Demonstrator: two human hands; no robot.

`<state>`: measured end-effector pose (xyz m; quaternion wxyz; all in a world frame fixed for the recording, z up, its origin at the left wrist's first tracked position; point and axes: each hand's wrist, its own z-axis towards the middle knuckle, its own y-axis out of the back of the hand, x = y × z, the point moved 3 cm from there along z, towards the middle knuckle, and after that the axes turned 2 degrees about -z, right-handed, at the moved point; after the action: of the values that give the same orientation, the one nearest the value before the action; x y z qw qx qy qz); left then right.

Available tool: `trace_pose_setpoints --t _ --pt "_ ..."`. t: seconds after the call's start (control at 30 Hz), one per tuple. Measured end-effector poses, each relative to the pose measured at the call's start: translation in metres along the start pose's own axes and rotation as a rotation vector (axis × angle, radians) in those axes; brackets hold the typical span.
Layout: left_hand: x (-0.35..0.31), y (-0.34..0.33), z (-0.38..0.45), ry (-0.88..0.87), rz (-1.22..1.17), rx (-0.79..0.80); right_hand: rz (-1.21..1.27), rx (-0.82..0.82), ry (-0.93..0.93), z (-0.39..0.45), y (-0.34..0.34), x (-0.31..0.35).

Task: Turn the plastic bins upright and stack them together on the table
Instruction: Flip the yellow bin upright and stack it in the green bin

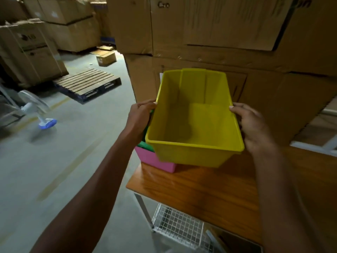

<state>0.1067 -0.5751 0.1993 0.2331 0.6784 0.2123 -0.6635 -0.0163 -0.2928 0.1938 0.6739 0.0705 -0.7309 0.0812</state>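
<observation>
Gripping yellow bin (195, 125) upright by side rims, left hand (140, 117), right hand (253, 126), arms outstretched.

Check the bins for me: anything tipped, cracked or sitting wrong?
Nothing stands out. The yellow bin is upright, empty and looks undamaged, held at its side rims by the left hand and right hand. The pink bin sits upright on the table with a green bin nested inside; both are mostly hidden.
</observation>
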Motion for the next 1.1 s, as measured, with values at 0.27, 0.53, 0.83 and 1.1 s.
trace_pose_setpoints --t 0.27,0.53,0.83,1.1 --pt "-0.002 0.046 0.051 0.037 0.054 0.104 0.023 -0.121 -0.018 -0.009 -0.068 -0.001" --pt "0.01 0.064 0.096 0.065 0.04 0.126 -0.016 -0.133 -0.043 0.017 -0.101 -0.005" --pt "0.019 0.072 0.145 0.068 0.013 0.152 -0.032 -0.17 -0.094 0.045 -0.126 -0.013" --pt "0.037 0.074 0.19 0.129 0.015 0.224 -0.024 -0.253 -0.135 0.063 -0.144 -0.031"
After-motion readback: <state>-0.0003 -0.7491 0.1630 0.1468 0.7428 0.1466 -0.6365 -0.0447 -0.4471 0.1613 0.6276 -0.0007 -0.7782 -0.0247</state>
